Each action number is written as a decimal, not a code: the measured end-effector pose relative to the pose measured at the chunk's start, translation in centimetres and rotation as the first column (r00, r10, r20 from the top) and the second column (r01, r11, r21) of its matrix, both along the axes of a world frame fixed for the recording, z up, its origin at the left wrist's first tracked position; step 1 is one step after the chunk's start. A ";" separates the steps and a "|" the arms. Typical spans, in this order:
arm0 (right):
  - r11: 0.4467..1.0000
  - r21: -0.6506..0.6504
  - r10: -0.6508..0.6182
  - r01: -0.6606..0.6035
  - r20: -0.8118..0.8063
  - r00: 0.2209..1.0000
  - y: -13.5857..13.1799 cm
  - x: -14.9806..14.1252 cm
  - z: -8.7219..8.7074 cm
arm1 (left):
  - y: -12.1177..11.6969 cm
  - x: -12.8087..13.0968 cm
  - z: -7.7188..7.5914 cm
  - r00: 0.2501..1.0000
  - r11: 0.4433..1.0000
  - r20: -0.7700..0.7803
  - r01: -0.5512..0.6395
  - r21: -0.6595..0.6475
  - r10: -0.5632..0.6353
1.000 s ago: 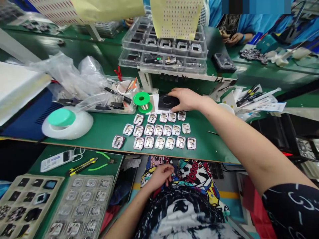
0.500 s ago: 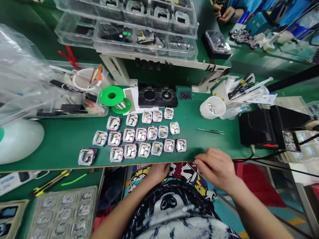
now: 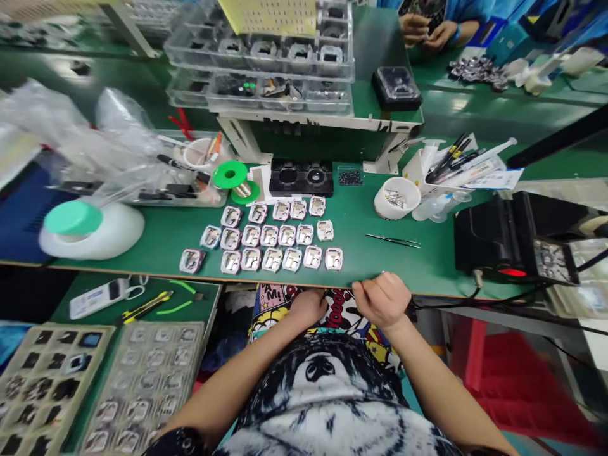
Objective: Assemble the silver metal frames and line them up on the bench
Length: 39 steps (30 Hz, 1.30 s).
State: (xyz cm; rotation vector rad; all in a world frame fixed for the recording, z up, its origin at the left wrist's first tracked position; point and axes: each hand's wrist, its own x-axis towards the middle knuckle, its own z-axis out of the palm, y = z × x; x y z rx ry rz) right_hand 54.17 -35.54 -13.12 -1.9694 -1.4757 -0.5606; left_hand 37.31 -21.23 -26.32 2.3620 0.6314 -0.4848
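My right hand [image 3: 382, 297] is at the front edge of the green table [image 3: 161, 237], its fingers curled in; whatever it may hold is hidden. Low in my lap, just under the table edge, lies my left hand [image 3: 308, 308], fingers turned away and mostly hidden. Several small watch cases [image 3: 270, 235] with metal parts inside lie in rough rows left of my right hand. The nearest to that hand is the watch case at the right end of the front row [image 3: 334, 258]. A pair of tweezers [image 3: 392, 240] lies flat beyond my right hand, touched by neither hand.
A white cup of small parts [image 3: 397, 198] and a black device with a red light [image 3: 498, 244] stand right. Behind are a black fixture [image 3: 301, 178] and a solder spool [image 3: 231, 175]. A white bottle [image 3: 109, 231] stands left, parts trays [image 3: 142, 380] below. A co-worker's hands [image 3: 427, 33] show beyond.
The camera view has shifted, showing more of the left side and the trays. My right hand has drawn slightly closer to my left. The watch cases and tweezers keep their places on the table.
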 end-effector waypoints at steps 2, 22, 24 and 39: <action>1.000 0.006 -0.023 0.023 0.023 0.999 0.0 0.0 -0.3 | -0.8 -0.7 0.4 1.000 0.999 -0.003 -0.011 0.042 0.011; 0.987 0.137 -0.113 0.090 0.169 0.979 1.0 1.8 -1.9 | -4.6 -1.9 2.0 0.970 0.955 0.013 0.237 0.179 -0.243; 0.985 0.141 -0.125 0.101 0.174 0.977 1.1 1.8 -2.0 | -4.6 -1.9 1.9 0.973 0.960 0.026 0.221 0.174 -0.229; 0.974 0.059 -0.223 0.217 0.119 0.968 0.8 2.3 -2.1 | 19.5 -20.3 34.8 0.645 0.765 0.528 -0.644 -0.015 0.553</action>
